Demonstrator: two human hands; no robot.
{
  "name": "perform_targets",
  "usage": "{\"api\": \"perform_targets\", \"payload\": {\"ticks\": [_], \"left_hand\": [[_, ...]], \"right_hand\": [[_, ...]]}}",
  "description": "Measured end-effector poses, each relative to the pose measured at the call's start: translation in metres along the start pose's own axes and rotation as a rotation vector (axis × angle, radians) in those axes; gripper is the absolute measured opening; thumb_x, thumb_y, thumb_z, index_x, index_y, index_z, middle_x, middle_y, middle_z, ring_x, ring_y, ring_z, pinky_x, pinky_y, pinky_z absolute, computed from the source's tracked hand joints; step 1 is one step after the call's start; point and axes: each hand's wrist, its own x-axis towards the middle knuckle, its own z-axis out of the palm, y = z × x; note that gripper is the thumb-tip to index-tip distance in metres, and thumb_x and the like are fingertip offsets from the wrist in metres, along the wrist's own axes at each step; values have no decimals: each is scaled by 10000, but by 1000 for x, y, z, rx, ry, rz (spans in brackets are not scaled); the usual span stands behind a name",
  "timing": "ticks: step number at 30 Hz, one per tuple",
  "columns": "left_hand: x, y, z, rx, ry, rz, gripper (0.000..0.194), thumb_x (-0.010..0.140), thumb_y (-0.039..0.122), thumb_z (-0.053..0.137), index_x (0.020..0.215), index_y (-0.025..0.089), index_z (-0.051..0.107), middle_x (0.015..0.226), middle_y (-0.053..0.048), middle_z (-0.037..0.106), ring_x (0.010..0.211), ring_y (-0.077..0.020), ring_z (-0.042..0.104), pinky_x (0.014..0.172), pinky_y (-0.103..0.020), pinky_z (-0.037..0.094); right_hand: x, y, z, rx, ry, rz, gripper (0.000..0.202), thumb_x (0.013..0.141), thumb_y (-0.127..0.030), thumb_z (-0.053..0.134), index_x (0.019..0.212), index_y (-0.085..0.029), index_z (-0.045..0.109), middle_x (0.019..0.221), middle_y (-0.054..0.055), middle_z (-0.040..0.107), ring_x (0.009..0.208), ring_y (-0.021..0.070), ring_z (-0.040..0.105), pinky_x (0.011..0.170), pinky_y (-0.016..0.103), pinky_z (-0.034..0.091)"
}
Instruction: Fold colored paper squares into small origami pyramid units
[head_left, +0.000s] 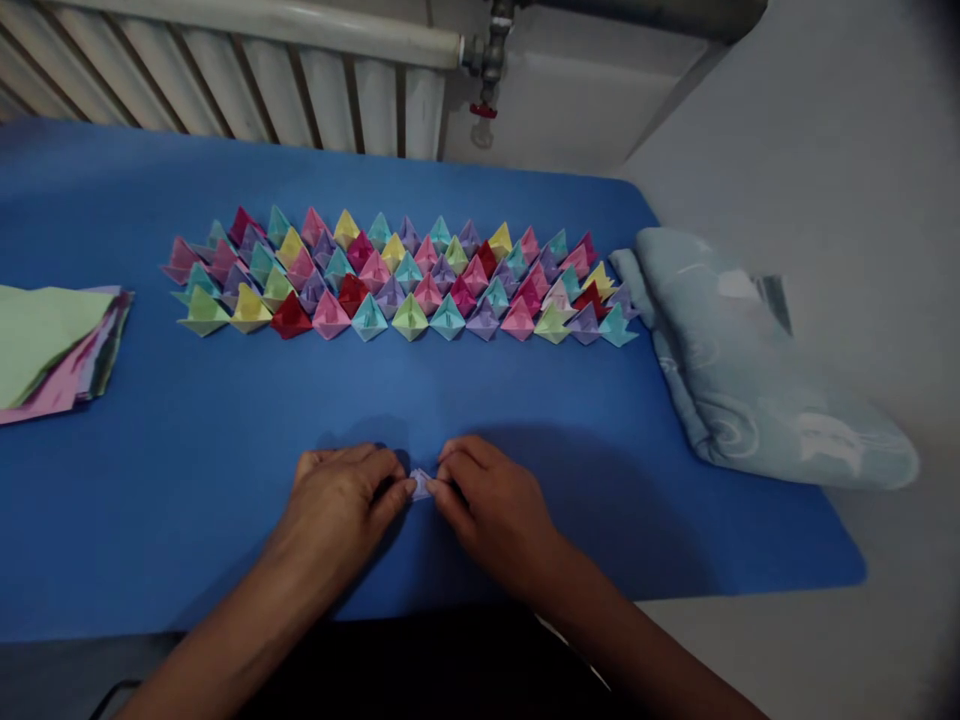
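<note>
Between my two hands is a small folded piece of pale purple paper [421, 485], just above the blue table top. My left hand [341, 495] pinches its left side between thumb and fingers. The right side is gripped the same way by my right hand [487, 500]. My fingertips cover both edges of the paper, so only its middle shows. Beyond my hands stand rows of folded paper boats [410, 318] in pink, red, yellow, green, turquoise and purple.
A stack of coloured paper sheets [56, 340], pale green on top, lies at the left. On the right, a folded grey-green blanket [757, 370] rests over the edge of the blue table [225, 420]. Behind are a white radiator [262, 80] and a red-handled valve [484, 110].
</note>
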Motion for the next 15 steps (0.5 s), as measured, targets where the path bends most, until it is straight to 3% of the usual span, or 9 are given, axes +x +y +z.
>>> {"api": "perform_targets", "payload": {"ticks": [8,15], "left_hand": [[2,-1,-1,-120,-12,-2,206,878,342,512,762,216,628,739,20,653,711,-156,582,706,-314,362],[3,3,-1,-73,-39,-44,231,875,334,492,715,214,608,753,17,661,771,-181,592,778,-384,316]], "right_hand": [[0,1,1,9,20,-3,151,913,-254,497,814,-175,580,918,61,639,805,170,596,699,283,445],[1,1,1,2,13,-8,120,896,-224,511,811,-176,582,929,66,644,821,178,603,706,289,452]]}}
